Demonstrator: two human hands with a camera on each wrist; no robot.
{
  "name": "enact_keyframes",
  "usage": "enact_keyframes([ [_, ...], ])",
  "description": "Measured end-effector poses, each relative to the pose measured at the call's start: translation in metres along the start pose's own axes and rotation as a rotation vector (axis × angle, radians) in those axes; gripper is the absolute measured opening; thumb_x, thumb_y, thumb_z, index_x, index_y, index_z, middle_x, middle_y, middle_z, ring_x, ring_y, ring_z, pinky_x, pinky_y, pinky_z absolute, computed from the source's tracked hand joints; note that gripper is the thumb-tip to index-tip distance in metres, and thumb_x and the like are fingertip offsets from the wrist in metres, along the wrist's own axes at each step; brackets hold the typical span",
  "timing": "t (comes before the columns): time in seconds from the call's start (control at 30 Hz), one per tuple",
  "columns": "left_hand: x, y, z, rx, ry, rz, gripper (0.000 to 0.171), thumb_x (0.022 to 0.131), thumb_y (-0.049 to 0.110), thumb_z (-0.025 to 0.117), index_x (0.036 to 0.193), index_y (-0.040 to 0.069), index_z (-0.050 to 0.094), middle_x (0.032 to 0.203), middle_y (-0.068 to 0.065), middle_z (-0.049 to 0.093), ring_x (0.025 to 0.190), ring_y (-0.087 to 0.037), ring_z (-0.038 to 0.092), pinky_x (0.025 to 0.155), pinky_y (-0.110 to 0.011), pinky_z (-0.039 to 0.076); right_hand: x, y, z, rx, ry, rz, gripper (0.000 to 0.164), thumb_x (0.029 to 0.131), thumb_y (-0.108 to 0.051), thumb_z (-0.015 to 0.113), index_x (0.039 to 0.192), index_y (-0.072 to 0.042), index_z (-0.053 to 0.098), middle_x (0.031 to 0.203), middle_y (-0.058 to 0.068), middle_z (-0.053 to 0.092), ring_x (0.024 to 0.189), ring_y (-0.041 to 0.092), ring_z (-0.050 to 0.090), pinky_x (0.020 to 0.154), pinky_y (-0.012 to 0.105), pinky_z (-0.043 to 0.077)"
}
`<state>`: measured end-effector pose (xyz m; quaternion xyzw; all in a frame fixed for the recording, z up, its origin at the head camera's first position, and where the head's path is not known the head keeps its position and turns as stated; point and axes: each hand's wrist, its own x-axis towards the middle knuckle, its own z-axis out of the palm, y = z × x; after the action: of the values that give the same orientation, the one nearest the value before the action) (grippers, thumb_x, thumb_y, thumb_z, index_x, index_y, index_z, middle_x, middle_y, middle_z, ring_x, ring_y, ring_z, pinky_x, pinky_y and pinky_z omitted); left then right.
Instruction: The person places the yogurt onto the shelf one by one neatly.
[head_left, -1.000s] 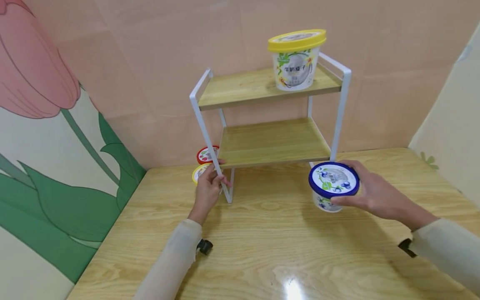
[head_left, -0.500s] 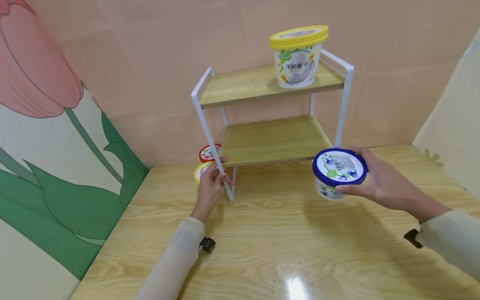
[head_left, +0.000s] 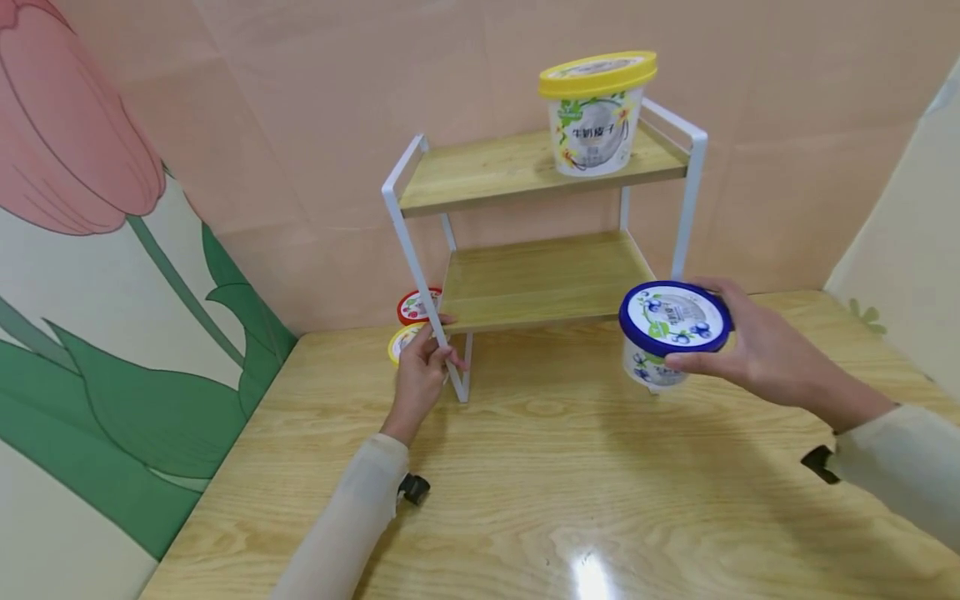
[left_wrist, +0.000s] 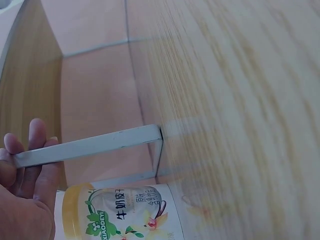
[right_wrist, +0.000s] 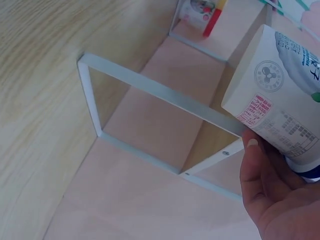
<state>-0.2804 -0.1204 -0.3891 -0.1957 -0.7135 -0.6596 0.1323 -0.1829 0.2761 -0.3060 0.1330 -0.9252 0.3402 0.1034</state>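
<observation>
My right hand [head_left: 772, 358] grips a paper tub with a dark blue lid and blueberry print [head_left: 673, 321], its thumb in front. The tub is held above the table, before the right front leg of a two-tier rack [head_left: 547, 279]. In the right wrist view the tub's white side [right_wrist: 275, 95] faces the camera. My left hand [head_left: 420, 379] holds the rack's left front leg just below the lower shelf. Fingers curl round that white metal leg [left_wrist: 95, 148] in the left wrist view.
A yellow-lidded tub [head_left: 596, 125] stands on the top shelf, toward the right. Behind my left hand, a red-lidded tub [head_left: 414, 307] and another yellow-lidded tub [head_left: 403, 340] are partly hidden. A pink wall covering [head_left: 315, 125] rises behind the wooden table [head_left: 525, 483].
My right hand has lifted the blue-lidded tub and brought it nearer the lower shelf, then slightly left. My left hand keeps its hold on the leg. The head view has shifted slightly.
</observation>
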Motion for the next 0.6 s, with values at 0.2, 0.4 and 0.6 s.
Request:
enact_keyframes([
  [0.2, 0.001, -0.001, 0.0, 0.001, -0.009, -0.006, 0.041, 0.094, -0.016, 0.047, 0.129, 0.003, 0.057, 0.071, -0.02, 0.056, 0.067, -0.048, 0.066, 0.069, -0.06, 0.057, 0.001, -0.003, -0.005, 0.003, 0.025, 0.002, 0.098, 0.078, -0.036, 0.084, 0.153, -0.01, 0.027, 0.141, 0.023, 0.048, 0.125, 0.045, 0.048, 0.096, 0.065, 0.037],
  [0.4, 0.0, 0.001, 0.001, -0.014, -0.005, -0.02, 0.04, 0.095, -0.016, 0.047, 0.129, 0.003, 0.057, 0.07, -0.019, 0.056, 0.067, -0.045, 0.067, 0.071, -0.063, 0.056, 0.003, -0.008, -0.008, 0.021, 0.035, 0.005, 0.097, 0.079, -0.035, 0.083, 0.154, -0.012, 0.026, 0.142, 0.022, 0.045, 0.126, 0.044, 0.046, 0.095, 0.066, 0.036],
  [0.6, -0.001, 0.002, 0.0, -0.014, -0.004, -0.022, 0.041, 0.095, -0.016, 0.046, 0.13, 0.003, 0.057, 0.071, -0.02, 0.056, 0.07, -0.055, 0.064, 0.073, -0.064, 0.055, 0.006, -0.013, -0.01, 0.055, 0.047, -0.005, 0.095, 0.079, -0.032, 0.082, 0.154, -0.013, 0.027, 0.142, 0.021, 0.044, 0.126, 0.041, 0.044, 0.097, 0.061, 0.034],
])
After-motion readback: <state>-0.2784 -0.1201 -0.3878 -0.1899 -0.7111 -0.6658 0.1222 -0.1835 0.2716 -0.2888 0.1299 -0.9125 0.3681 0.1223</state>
